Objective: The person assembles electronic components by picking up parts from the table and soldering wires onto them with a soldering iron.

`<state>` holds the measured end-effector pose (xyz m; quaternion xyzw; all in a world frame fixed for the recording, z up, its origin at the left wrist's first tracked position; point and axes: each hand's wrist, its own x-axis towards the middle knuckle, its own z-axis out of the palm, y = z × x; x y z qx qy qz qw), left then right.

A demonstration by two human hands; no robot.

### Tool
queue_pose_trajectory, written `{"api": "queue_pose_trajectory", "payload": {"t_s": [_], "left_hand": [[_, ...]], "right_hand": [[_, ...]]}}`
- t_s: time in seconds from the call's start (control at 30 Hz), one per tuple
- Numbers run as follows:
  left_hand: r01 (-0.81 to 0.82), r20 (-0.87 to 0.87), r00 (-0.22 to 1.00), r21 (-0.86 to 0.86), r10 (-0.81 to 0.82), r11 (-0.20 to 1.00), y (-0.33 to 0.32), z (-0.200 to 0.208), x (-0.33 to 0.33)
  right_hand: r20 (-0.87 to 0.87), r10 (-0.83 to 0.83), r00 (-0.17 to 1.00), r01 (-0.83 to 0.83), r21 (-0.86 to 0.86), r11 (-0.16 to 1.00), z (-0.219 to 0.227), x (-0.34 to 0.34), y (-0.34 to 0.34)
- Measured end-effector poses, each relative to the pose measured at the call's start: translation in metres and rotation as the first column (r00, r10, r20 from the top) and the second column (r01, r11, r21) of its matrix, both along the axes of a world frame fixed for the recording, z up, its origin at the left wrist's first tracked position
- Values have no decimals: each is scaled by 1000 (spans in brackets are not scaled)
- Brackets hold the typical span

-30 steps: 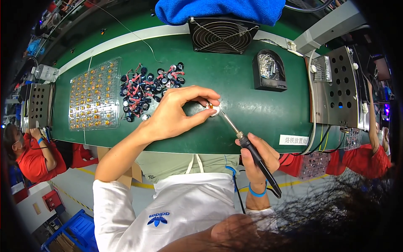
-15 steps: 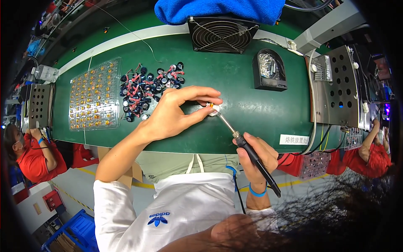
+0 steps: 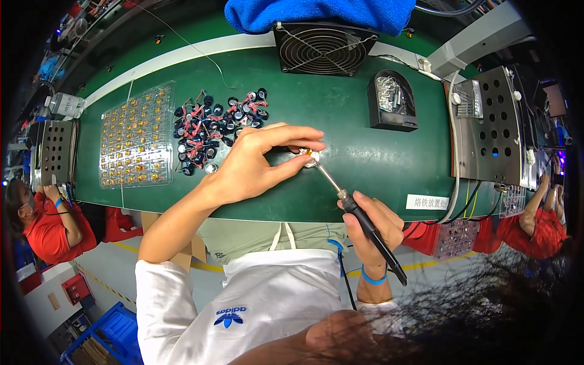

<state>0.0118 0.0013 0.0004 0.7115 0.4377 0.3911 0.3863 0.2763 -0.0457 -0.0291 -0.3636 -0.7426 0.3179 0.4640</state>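
Small round white part (image 3: 313,157) is over the green counter (image 3: 347,109), held between the thumb and fingertips of the left hand (image 3: 260,159), nearly closed in a pinch; whether it rests there is unclear. The right hand (image 3: 377,226) grips a soldering iron (image 3: 358,212) like a pen, its tip at the part. Heating seems the step in hand; the next move likely calls for steadiness.

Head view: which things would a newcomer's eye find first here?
Probably the blue towel at the top edge, above the black fan. Then, near the middle, the soldering iron in the right hand, its tip at the white part pinched by the left hand. Left of centre, the red-wired heap also stands out.
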Motion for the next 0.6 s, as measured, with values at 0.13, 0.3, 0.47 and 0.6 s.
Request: {"api": "queue_pose_trajectory", "payload": {"t_s": [0.13, 0.3, 0.47, 0.6], "left_hand": [[8, 4, 1000, 1, -8, 1000, 0, -1, 0], [5, 6, 1000, 8, -5, 1000, 0, -2, 0], [13, -17, 1000, 31, -13, 999, 0, -1, 0], [7, 8, 1000, 14, -7, 1000, -1, -1, 0]], "right_hand": [[3, 4, 1000, -4, 7, 1000, 0, 0, 0], [-41, -21, 999, 20, -6, 1000, 0, 0, -2], [-62, -61, 996, 58, -51, 997, 1, 1, -5], [-69, -47, 997, 47, -4, 999, 2, -2, -3]]}}
